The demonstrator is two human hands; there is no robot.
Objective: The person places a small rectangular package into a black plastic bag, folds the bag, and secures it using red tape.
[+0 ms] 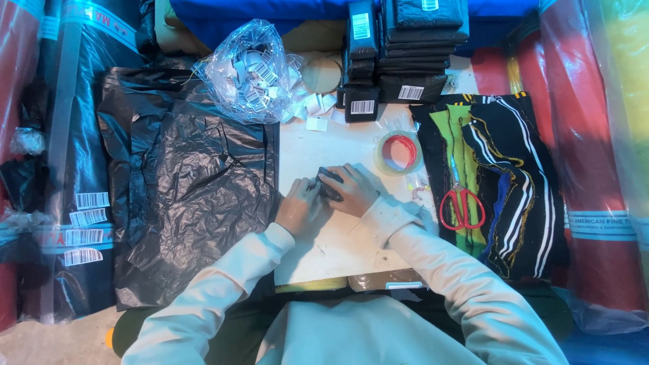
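Both my hands meet over the middle of a small white table [318, 152]. My left hand [302, 205] and my right hand [353, 189] together grip a small dark folded piece [329, 184], mostly hidden under my fingers. Pale sleeves cover both arms. A roll of clear tape with a red core [399, 153] lies just right of my right hand. Red-handled scissors [462, 206] rest on striped black, green and blue fabric pieces [500, 176] further right.
A crumpled black plastic sheet [189, 182] covers the left side. A clear bag of white tags [250, 71] sits at the back, loose tags beside it. Stacks of black wrapped packets with barcode labels [405, 47] stand behind. Wrapped fabric rolls [595, 169] flank both sides.
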